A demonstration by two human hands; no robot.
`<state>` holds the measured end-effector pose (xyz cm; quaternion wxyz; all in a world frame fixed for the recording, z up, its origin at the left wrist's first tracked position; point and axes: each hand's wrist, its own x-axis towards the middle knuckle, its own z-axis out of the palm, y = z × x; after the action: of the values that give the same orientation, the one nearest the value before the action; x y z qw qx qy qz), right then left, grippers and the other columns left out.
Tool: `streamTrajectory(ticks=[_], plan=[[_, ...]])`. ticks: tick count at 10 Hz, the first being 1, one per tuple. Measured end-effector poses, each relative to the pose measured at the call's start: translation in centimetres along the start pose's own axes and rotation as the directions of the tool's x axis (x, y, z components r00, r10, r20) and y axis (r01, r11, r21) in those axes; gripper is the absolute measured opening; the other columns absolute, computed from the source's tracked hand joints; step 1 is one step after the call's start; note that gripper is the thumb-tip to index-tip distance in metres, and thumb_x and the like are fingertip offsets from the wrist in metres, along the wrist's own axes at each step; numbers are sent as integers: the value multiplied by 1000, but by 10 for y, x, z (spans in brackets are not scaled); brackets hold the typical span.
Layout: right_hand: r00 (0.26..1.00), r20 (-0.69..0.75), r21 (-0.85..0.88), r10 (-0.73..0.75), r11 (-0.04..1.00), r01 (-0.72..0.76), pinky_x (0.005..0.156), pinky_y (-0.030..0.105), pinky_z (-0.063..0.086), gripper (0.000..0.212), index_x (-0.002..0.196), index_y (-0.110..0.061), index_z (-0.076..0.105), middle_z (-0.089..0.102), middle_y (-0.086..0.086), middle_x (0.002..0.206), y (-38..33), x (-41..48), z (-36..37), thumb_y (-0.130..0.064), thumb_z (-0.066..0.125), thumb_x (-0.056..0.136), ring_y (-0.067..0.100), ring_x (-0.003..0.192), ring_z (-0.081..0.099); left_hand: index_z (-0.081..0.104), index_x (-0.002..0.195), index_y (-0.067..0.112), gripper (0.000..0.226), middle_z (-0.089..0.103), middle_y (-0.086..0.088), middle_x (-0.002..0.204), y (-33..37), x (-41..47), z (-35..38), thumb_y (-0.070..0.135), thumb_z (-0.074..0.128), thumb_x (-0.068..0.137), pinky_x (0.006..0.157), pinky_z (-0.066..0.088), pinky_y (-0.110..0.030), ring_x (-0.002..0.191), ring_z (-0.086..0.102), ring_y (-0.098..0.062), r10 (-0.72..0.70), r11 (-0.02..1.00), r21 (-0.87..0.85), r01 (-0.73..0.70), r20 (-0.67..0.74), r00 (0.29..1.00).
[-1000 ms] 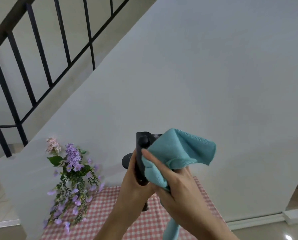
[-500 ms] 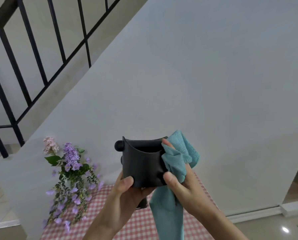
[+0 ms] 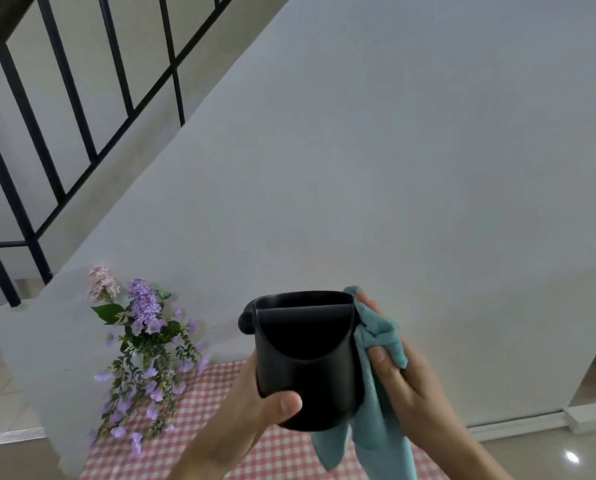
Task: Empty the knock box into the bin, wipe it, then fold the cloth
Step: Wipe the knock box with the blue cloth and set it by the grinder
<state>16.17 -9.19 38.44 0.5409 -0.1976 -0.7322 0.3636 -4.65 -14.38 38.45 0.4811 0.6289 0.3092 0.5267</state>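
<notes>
The black knock box (image 3: 307, 362) is held upright in the air above the table, its open top and crossbar facing me. My left hand (image 3: 255, 414) grips its lower left side, thumb across the front wall. My right hand (image 3: 404, 379) presses a teal cloth (image 3: 376, 403) against the box's right outer wall. The cloth's loose ends hang down below the box. The bin is not in view.
A table with a red-and-white checked cloth (image 3: 199, 431) lies under my hands. A bunch of purple and pink flowers (image 3: 144, 344) stands at its left rear. A white wall rises right behind, with a black stair railing (image 3: 64, 109) at upper left.
The box has turned from side-on to upright, open top toward me. The cloth moved from bunched over the top to the box's right side, and both hands came lower and nearer.
</notes>
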Motion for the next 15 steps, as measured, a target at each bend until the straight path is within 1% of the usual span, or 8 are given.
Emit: streamTrajectory(ticks=[2,4,5,6,8,11,13,15], plan=[[974,201,80,99,990,-117,103,20,47,42,140,-39,61,63,-13,143,-18,18,-33,-55,50,103,10,133,58,35,153,40,77,48,10,155,8,7,0,48,73,87,113,38,-19,143,45,-7,86,973,198,-121,178,980],[697,597,-171,397,912,-372,83,21,54,34,115,-29,76,77,-8,110,-28,59,-62,-51,55,102,10,98,73,20,158,28,143,33,-3,165,-50,-13,-33,92,74,41,124,24,-50,154,28,-27,-177,868,488,98,119,977],[619,596,-339,511,860,-382,68,22,50,36,92,-23,77,70,-12,81,-14,62,-64,-56,62,96,6,73,64,23,134,80,126,45,56,131,-62,-14,-33,94,72,19,118,30,-17,127,38,29,-386,767,559,316,7,923],[615,571,-317,544,837,-446,71,22,54,30,87,-28,76,76,-10,86,0,53,-78,-54,63,97,7,80,72,48,137,57,94,57,23,144,-77,-14,-32,59,94,55,106,45,-20,132,55,1,-281,874,427,231,57,958],[665,307,-398,681,726,-561,69,26,56,31,89,-25,77,79,3,90,59,32,-115,-50,62,99,13,79,74,48,141,26,119,68,11,135,-105,-39,-35,57,100,38,91,56,-21,125,64,-10,-389,893,222,391,-52,920],[609,6,-479,793,537,-695,63,31,44,13,100,-4,74,61,2,74,214,-32,-157,-17,70,96,18,67,54,58,134,33,94,69,5,135,-119,-42,-9,50,99,51,90,56,-20,124,66,-13,-413,885,148,441,-188,891],[401,106,-608,910,379,-698,87,25,53,69,158,-26,36,55,9,146,254,-79,-161,-29,70,97,21,115,64,64,130,38,74,69,-3,134,-125,-37,6,42,96,63,93,55,-20,124,66,-18,-386,902,132,411,-184,904],[455,367,-313,811,568,-761,90,21,58,85,151,-44,31,57,5,147,204,-85,-110,-46,80,82,3,114,68,64,129,38,66,69,-2,134,-134,-38,8,25,91,70,93,55,-20,124,65,-18,-370,913,90,397,-222,902]])
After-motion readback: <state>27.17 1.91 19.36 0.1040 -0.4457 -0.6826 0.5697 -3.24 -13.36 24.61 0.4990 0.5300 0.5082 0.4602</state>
